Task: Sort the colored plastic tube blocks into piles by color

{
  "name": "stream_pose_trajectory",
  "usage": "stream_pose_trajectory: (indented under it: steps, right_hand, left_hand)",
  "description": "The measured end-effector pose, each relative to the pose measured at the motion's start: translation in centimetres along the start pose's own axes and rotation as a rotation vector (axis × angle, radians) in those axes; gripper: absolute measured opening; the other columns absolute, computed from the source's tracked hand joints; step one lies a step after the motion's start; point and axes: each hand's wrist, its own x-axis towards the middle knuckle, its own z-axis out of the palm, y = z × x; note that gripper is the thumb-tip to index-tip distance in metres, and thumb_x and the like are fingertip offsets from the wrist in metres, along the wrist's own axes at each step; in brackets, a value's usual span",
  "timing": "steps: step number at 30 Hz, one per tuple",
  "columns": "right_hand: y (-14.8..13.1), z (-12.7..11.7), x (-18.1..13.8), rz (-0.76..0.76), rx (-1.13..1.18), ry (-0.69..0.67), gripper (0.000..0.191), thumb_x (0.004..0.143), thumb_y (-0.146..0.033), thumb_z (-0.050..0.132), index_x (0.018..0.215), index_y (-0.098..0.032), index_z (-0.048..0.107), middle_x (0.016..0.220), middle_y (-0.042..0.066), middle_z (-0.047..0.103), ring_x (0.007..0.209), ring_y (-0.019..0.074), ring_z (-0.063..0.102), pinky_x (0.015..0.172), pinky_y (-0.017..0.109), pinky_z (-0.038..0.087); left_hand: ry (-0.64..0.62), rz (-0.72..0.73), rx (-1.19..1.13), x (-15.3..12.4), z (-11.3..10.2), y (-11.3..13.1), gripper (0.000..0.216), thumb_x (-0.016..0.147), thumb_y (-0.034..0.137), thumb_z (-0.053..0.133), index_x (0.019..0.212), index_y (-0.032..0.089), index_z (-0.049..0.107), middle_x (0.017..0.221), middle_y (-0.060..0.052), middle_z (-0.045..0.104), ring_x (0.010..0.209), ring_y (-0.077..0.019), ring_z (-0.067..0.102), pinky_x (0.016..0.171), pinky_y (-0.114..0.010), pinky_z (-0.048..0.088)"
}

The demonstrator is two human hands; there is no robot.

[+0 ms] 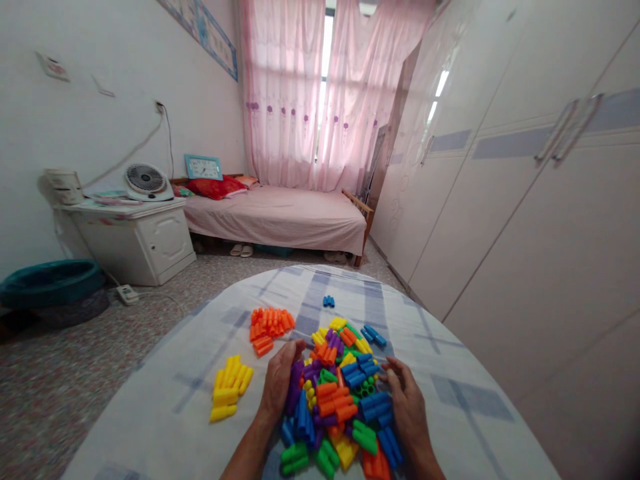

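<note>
A mixed pile of plastic building blocks (336, 403), shaped like short joined tubes, lies on the cloth-covered table in orange, yellow, green, blue and purple. Along the pile's left side rests my left hand (281, 379), fingers stretched out and partly hidden, beside some purple blocks (294, 388). My right hand (407, 400) is at the opposite side, its fingers apart and close to blue blocks (376, 407). Neither hand has a block visibly gripped. Left of the pile are a group of orange blocks (270, 325) and a group of yellow blocks (231, 388).
One small blue block (329, 301) sits apart, beyond the pile. The round table (450, 353) has a white and blue checked cloth. Past it are a bed (290, 213), a white cabinet with a fan (148, 181), a teal-rimmed bin (53, 283) and a tall wardrobe (500, 220).
</note>
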Motion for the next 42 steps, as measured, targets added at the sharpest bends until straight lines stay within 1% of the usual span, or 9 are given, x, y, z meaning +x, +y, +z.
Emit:
stream_pose_trajectory:
  steps: [6,11,16,20,25,29,33,38,42]
  right_hand:
    - [-1.1,-0.6,3.1,-0.138,-0.134,0.012,0.039,0.076,-0.043,0.048,0.104,-0.019,0.061,0.106,0.008,0.067,0.096,0.0231,0.063,0.087,0.038,0.048]
    - [-1.2,-0.7,6.6,-0.261,-0.317,-0.019,0.043,0.076,-0.040,0.045,0.109,-0.016,0.060,0.111,0.010,0.064,0.101,0.0222,0.060,0.093,0.039,0.044]
    - [-2.2,0.4,9.3,-0.372,-0.586,-0.202,0.044,0.079,-0.029,0.040,0.118,-0.018,0.057,0.118,0.008,0.060,0.111,0.0199,0.054,0.098,0.037,0.040]
    - [-4.6,3.3,11.5,-0.414,-0.711,-0.355,0.046,0.081,-0.024,0.041,0.124,-0.018,0.054,0.126,0.009,0.055,0.117,0.0205,0.049,0.100,0.037,0.036]
    - [-6.7,9.1,13.6,-0.457,-0.761,-0.480,0.047,0.082,-0.026,0.047,0.129,-0.029,0.051,0.132,0.006,0.051,0.120,0.0219,0.046,0.098,0.039,0.035]
    - [-6.5,13.1,14.5,-0.453,-0.818,-0.534,0.051,0.079,-0.029,0.053,0.130,-0.033,0.049,0.137,0.007,0.045,0.125,0.0263,0.040,0.095,0.045,0.035]
    - [-5.6,14.9,15.3,-0.448,-0.850,-0.548,0.039,0.075,-0.021,0.057,0.113,-0.030,0.063,0.128,0.008,0.051,0.114,0.0262,0.050,0.090,0.040,0.039]
    - [-5.7,13.5,16.5,-0.487,-0.804,-0.513,0.024,0.074,-0.012,0.054,0.087,-0.021,0.072,0.101,0.007,0.061,0.091,0.0159,0.058,0.084,0.026,0.041]
    - [-5.9,8.2,16.6,-0.510,-0.750,-0.389,0.027,0.078,-0.014,0.048,0.094,-0.020,0.069,0.109,0.006,0.058,0.099,0.0150,0.055,0.092,0.026,0.038]
  left_hand:
    - [0.005,-0.036,0.054,0.2,0.5,0.2,0.046,0.089,0.049,0.036,0.101,0.016,0.066,0.102,-0.006,0.069,0.099,-0.0219,0.062,0.090,-0.035,0.047]
    - [0.017,-0.038,0.081,0.2,0.7,0.2,0.045,0.088,0.049,0.036,0.094,0.017,0.067,0.100,-0.006,0.070,0.097,-0.0221,0.063,0.088,-0.034,0.048]
    - [0.031,-0.042,0.095,0.2,0.8,0.3,0.047,0.087,0.051,0.035,0.091,0.017,0.067,0.096,-0.007,0.070,0.093,-0.0222,0.064,0.087,-0.035,0.049]
    - [0.028,-0.057,0.101,0.2,0.8,0.1,0.050,0.088,0.052,0.032,0.091,0.017,0.067,0.096,-0.008,0.070,0.093,-0.0226,0.064,0.087,-0.036,0.049]
    - [0.014,-0.073,0.085,0.1,0.8,-0.1,0.047,0.089,0.051,0.032,0.088,0.019,0.067,0.094,-0.005,0.070,0.093,-0.0218,0.063,0.087,-0.034,0.049]
    - [0.019,-0.074,0.084,0.0,0.9,0.2,0.045,0.088,0.050,0.034,0.089,0.021,0.068,0.093,-0.005,0.071,0.091,-0.0219,0.064,0.083,-0.032,0.050]
    - [0.014,-0.073,0.111,0.0,0.9,0.8,0.044,0.088,0.049,0.033,0.088,0.022,0.068,0.089,-0.004,0.071,0.088,-0.0217,0.064,0.080,-0.031,0.051]
    - [0.024,-0.090,0.096,0.1,0.8,0.4,0.045,0.088,0.050,0.034,0.088,0.020,0.068,0.091,-0.005,0.071,0.090,-0.0218,0.064,0.082,-0.031,0.050]
    - [0.014,-0.101,0.081,0.2,0.8,-0.2,0.046,0.088,0.050,0.034,0.089,0.020,0.067,0.094,-0.005,0.071,0.092,-0.0218,0.064,0.085,-0.033,0.050]
